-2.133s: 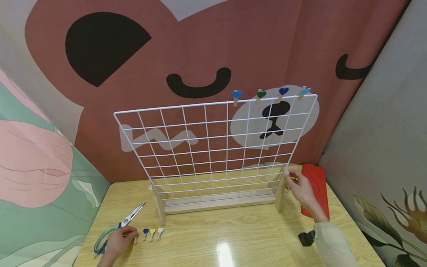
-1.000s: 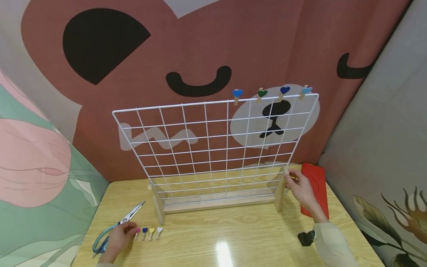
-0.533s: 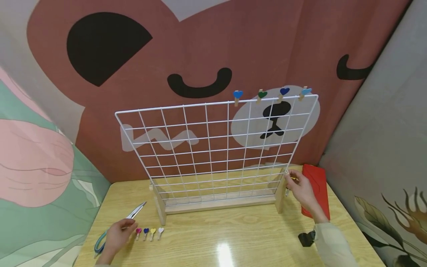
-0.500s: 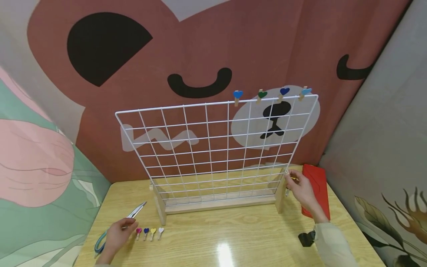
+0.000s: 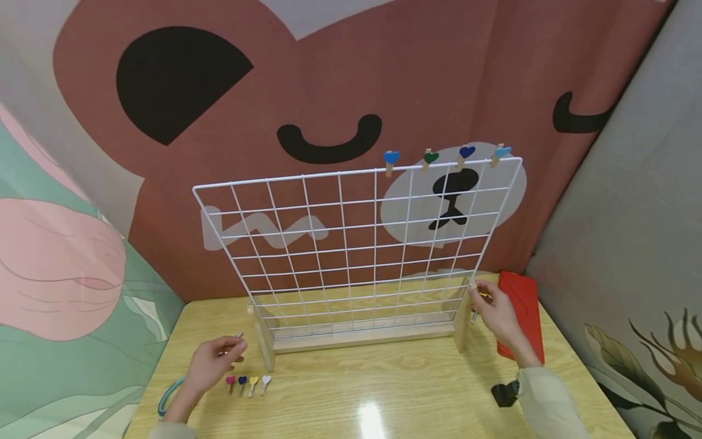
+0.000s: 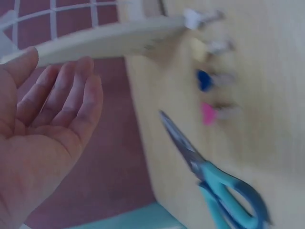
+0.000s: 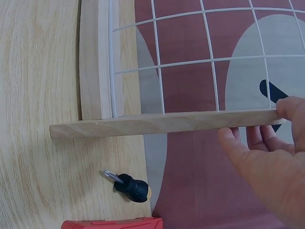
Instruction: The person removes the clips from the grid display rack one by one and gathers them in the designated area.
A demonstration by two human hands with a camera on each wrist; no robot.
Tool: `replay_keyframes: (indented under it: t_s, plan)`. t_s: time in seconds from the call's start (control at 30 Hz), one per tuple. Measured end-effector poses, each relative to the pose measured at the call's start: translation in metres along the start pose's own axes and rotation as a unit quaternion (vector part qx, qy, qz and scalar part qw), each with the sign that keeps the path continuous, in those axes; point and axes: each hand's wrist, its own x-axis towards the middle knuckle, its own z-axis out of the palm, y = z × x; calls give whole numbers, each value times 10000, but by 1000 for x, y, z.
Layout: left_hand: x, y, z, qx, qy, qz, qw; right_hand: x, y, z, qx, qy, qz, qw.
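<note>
White wire grid panel [image 5: 375, 247] stands in a pale wooden base [image 5: 362, 341] on the wood-grained tabletop [image 5: 329, 390]. The right hand [image 5: 496, 314] pinches the top of the base's flat wooden side post [image 7: 162, 125] between thumb and fingers. The left hand [image 5: 211, 364], its fingers loosely curved and holding nothing, hovers near teal-handled scissors [image 6: 193, 160] and four small heart-topped wooden clips [image 5: 253, 381].

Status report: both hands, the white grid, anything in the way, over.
Left hand apparently empty, fingers loosely bent. Right hand gripping wooden upright near its top. White grid standing, four heart clips along its top. Scissors near left hand, possible snag.
</note>
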Motion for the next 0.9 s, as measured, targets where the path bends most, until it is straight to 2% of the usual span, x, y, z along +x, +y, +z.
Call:
replay_keyframes:
  t_s: [0.13, 0.23, 0.37, 0.43, 0.67, 0.77, 0.9]
  plan:
    - [2, 23, -1, -457, -397, 96, 9981, 0, 0, 0, 1, -17, 7, 10000]
    - [3, 42, -1, -658, -823, 273, 9941, 0, 1, 0, 1, -11, 1, 10000]
    - [6, 65, 1, -763, -1480, 600, 9842, 1, 2, 0, -32, 25, -28, 10000]
    - [8, 76, 3, -812, -1702, 776, 9790, 1, 2, 0, -34, 25, -32, 10000]
    - [13, 110, 11, -880, -1980, 1473, 9651, 0, 1, 0, -3, -105, 18, 9999]
    - [16, 127, 10, -889, -1929, 1796, 9605, 0, 0, 0, -9, -97, 22, 10000]
    - [21, 156, 3, -613, -1790, 2234, 9562, -1, 0, -1, -27, -83, -3, 10000]
